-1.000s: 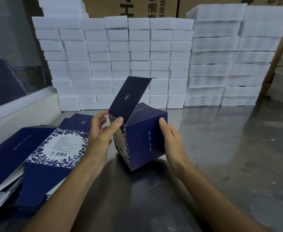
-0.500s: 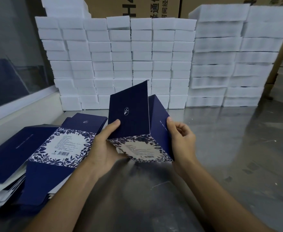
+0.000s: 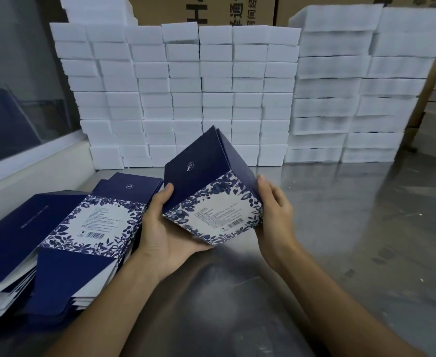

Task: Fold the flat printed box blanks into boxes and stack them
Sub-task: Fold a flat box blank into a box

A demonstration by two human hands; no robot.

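A navy box (image 3: 211, 191) with a blue floral label panel is held tilted above the steel table (image 3: 353, 228), label face toward me. My left hand (image 3: 167, 233) cups it from below, thumb on the navy flap. My right hand (image 3: 273, 215) grips its right edge with curled fingers. A stack of flat printed box blanks (image 3: 64, 235) lies at the left on the table, one with its floral label panel up.
A wall of stacked white foam blocks (image 3: 198, 94) fills the back of the table, with larger white stacks (image 3: 366, 86) to the right. Brown cartons (image 3: 206, 9) stand behind. A white ledge and glass pane (image 3: 18, 86) run along the left.
The box was turned so its floral label panel faces me, and the raised navy flap has come down against the box. Both hands shifted their hold.
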